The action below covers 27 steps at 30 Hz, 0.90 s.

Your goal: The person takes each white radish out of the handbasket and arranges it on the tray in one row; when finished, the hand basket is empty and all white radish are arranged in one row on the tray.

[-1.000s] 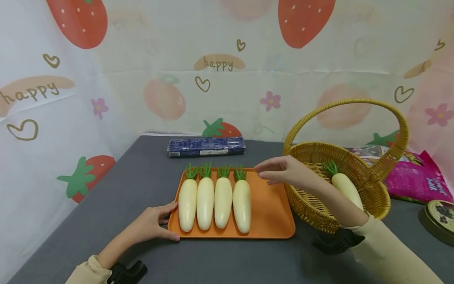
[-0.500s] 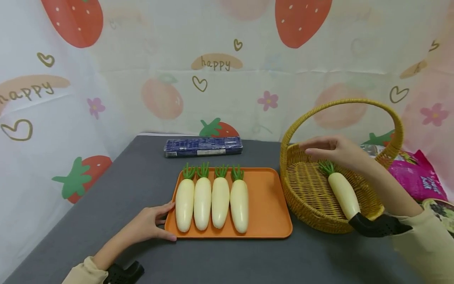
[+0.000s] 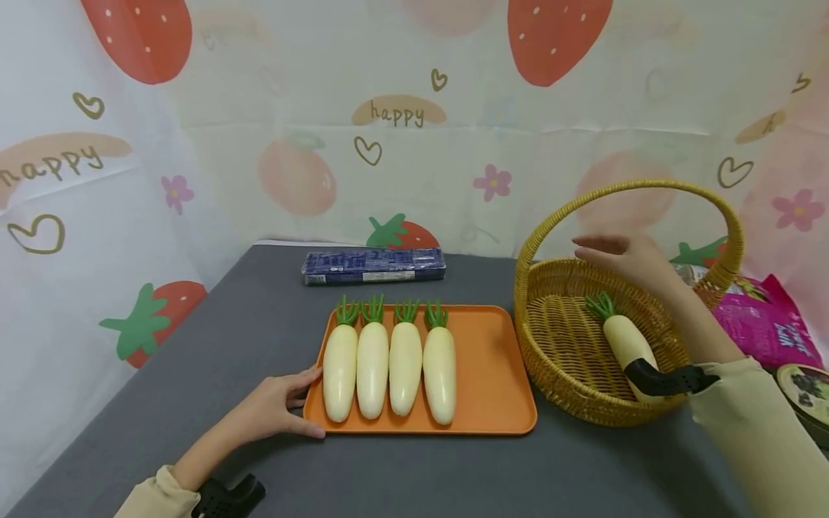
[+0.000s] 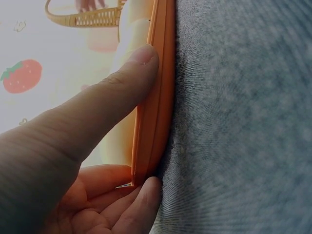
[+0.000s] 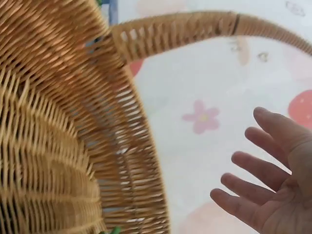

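My left hand [image 3: 275, 410] holds the front left corner of an orange tray [image 3: 495, 381]. In the left wrist view its thumb [image 4: 144, 56] lies along the tray's front wall while the fingers bend round the corner. Side by side on the tray lie several white radishes with green tops, the rightmost radish [image 3: 440, 374] nearest the bare part. My right hand [image 3: 637, 262] hovers over the back of a wicker basket [image 3: 560, 345], under its handle, fingers spread and holding nothing. One more radish [image 3: 624, 342] lies in the basket, partly covered by the black wrist strap.
A blue wrapped box [image 3: 374, 267] lies behind the tray. Right of the basket are a pink bag [image 3: 767, 327] and a round tin [image 3: 806, 392]. The basket's tall handle [image 3: 637, 185] arches above it. A printed curtain [image 3: 401, 165] hangs behind the table.
My right hand has moved right from above the tray to over the basket, then slightly up and farther right. The left hand stays at the tray corner; the radishes lie as before.
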### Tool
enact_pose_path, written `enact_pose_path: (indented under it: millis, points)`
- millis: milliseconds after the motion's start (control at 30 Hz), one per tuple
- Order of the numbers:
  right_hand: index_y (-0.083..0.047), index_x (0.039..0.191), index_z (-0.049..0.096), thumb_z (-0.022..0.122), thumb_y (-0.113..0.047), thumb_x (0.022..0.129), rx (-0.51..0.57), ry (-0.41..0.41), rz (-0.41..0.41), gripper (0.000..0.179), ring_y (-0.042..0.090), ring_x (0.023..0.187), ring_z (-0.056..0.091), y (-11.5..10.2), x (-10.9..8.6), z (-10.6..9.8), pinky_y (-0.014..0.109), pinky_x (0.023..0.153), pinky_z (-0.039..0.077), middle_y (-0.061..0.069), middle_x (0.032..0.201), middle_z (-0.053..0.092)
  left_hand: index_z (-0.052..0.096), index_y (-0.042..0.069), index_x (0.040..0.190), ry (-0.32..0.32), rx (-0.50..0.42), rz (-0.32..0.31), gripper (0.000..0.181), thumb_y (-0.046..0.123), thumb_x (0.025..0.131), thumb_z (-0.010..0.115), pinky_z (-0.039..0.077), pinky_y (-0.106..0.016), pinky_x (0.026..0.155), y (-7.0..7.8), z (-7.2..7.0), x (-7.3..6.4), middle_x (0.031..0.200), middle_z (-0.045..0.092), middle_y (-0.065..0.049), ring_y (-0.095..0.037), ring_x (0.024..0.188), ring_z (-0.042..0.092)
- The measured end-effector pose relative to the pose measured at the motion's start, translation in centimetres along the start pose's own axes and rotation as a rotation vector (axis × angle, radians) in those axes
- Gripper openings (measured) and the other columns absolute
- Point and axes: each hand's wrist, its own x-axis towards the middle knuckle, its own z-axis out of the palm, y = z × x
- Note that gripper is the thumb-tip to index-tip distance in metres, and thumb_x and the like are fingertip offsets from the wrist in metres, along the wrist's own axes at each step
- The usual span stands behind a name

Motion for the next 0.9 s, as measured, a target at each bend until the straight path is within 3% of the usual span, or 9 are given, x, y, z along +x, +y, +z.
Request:
enact_pose_path:
  millis: [167,233,367,533,733,900]
  points:
    - [-0.031,0.125,0.054,0.055,-0.046,0.085,-0.067,0.023,0.008,0.042,0.025,0.113,0.046,7.9,2.6,0.5,0.054,0.080,0.042,0.006,0.131,0.046,0.029,-0.012,0.133,0.008,0.012,0.012,0.093,0.033,0.068,0.077,0.048,-0.028,0.081,0.0,-0.1,0.0,0.135,0.027,-0.031,-0.039,0.118,0.037]
    - [-0.027,0.125,0.054,0.055,-0.045,0.086,-0.085,0.017,-0.005,0.043,0.030,0.114,0.045,8.7,2.9,0.4,0.055,0.081,0.042,0.010,0.135,0.041,0.029,-0.012,0.133,0.012,0.022,0.016,0.094,0.034,0.068,0.077,0.048,-0.028,0.081,0.0,-0.1,0.1,0.135,0.028,-0.030,-0.038,0.118,0.037]
    - [-0.012,0.121,0.058,0.058,-0.042,0.085,-0.191,-0.016,-0.002,0.046,0.040,0.105,0.048,6.4,1.9,0.5,0.056,0.072,0.044,0.021,0.126,0.046,0.029,-0.012,0.134,0.011,0.019,0.009,0.094,0.034,0.068,0.077,0.048,-0.028,0.081,0.0,-0.2,0.1,0.135,0.027,-0.030,-0.038,0.118,0.037]
    - [0.009,0.117,0.051,0.058,-0.030,0.088,-0.275,-0.124,0.049,0.049,0.050,0.101,0.044,3.2,-0.2,0.6,0.057,0.076,0.042,0.035,0.118,0.044,0.028,-0.012,0.134,0.004,-0.002,0.006,0.093,0.033,0.068,0.077,0.047,-0.028,0.082,-0.1,0.0,-0.1,0.135,0.026,-0.031,-0.038,0.119,0.036]
    - [0.011,0.115,0.053,0.059,-0.024,0.088,-0.342,-0.228,0.130,0.045,0.050,0.095,0.047,3.3,-1.0,0.3,0.054,0.072,0.045,0.037,0.113,0.046,0.028,-0.012,0.134,0.005,0.009,0.006,0.093,0.033,0.068,0.077,0.048,-0.029,0.081,0.0,0.2,-0.2,0.135,0.026,-0.031,-0.038,0.117,0.038]
    - [0.010,0.116,0.053,0.058,-0.026,0.088,-0.301,-0.342,0.173,0.046,0.050,0.099,0.045,3.9,-1.4,0.1,0.052,0.074,0.045,0.037,0.117,0.043,0.029,-0.013,0.133,0.005,0.026,0.003,0.093,0.034,0.068,0.077,0.048,-0.030,0.081,0.2,0.1,-0.2,0.135,0.026,-0.031,-0.038,0.117,0.039]
